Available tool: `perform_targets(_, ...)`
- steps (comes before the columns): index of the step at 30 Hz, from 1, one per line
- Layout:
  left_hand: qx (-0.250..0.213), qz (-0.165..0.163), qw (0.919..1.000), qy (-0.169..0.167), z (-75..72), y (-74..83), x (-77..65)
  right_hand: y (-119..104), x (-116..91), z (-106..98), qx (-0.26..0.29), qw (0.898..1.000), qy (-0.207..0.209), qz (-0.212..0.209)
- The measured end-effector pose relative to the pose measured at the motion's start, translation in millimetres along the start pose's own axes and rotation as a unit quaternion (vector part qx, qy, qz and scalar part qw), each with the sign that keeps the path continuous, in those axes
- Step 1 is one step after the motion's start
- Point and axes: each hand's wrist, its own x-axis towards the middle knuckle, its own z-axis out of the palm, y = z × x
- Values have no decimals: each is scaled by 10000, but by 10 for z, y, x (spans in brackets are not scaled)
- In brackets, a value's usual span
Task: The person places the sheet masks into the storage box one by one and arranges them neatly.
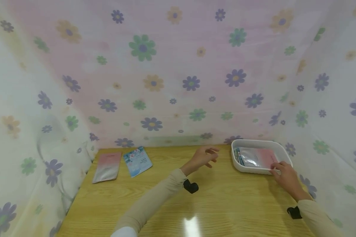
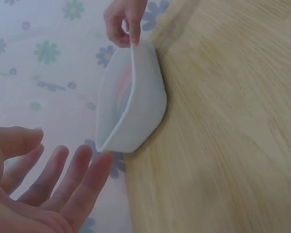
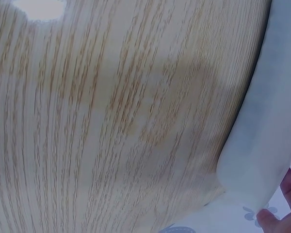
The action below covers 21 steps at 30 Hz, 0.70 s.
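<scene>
A white plastic basket [image 1: 245,169] stands at the back right of the table. Inside lie several flat packets, the top one a pink and silver packet [image 1: 256,156]. My right hand [image 1: 286,177] pinches the basket's near rim at its right end, thumb outside and fingers inside, as the left wrist view also shows. Only some fingertips of that hand [image 3: 286,208] appear in the right wrist view. To the left of the basket, my left hand [image 1: 202,159] is held in the air with loosely bent fingers and nothing in them; in the left wrist view its fingers [image 2: 87,184] are spread.
On the left of the wooden table [image 1: 154,200] lie a pink and silver packet [image 1: 107,166] and, beside it, a blue flowered packet [image 1: 137,161]. Flower-patterned cloth [image 1: 172,65] hangs behind the table and at both sides.
</scene>
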Motion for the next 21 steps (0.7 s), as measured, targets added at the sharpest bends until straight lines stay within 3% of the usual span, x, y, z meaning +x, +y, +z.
perform_targets(11, -50, -241, 9996, 131, -441, -9, -359, 8, -4, 12, 12, 10000, -7, -67)
perform_targets(21, -17, -385, 9981, 486, -764, -110, -556, -7, 16, -9, 44, 9998, -196, 96)
